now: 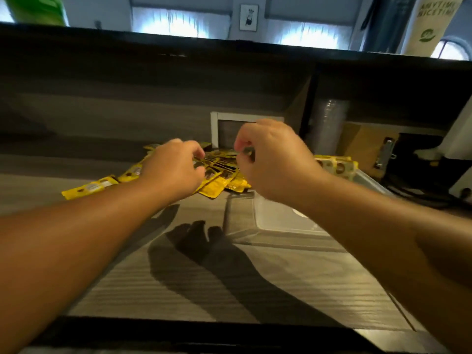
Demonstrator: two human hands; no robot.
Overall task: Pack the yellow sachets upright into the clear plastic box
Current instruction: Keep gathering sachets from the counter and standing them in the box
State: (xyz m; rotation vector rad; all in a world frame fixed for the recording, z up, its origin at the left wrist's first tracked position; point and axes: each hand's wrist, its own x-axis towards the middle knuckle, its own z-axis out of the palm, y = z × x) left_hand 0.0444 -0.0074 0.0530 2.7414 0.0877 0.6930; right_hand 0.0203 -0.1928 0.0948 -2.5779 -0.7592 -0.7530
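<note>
Both bare forearms enter from the bottom corners and reach forward over the grey wood-grain worktop (194, 284), which carries their dark shadows.

Left hand (173, 169): palm down over the pile of yellow sachets (219, 183), fingers curled downward onto the top of the pile. Whether this grip has closed on a sachet cannot be told, because the fingertips are hidden behind the hand and blurred. Loose sachets from the pile fan out flat to the left, the outermost sachet (89, 187) lying beside the left forearm.

Right hand (270, 159): raised just right of the pile, thumb and forefinger pinched together on a small greyish item that is too blurred to identify. The pile lies directly below and to the left of this grip.

Clear plastic box (275, 221): sits on the worktop under the right forearm, its near-left corner just beside the pile. A row of packed sachets (337, 166) stands upright at its far end, behind the right wrist.
</note>
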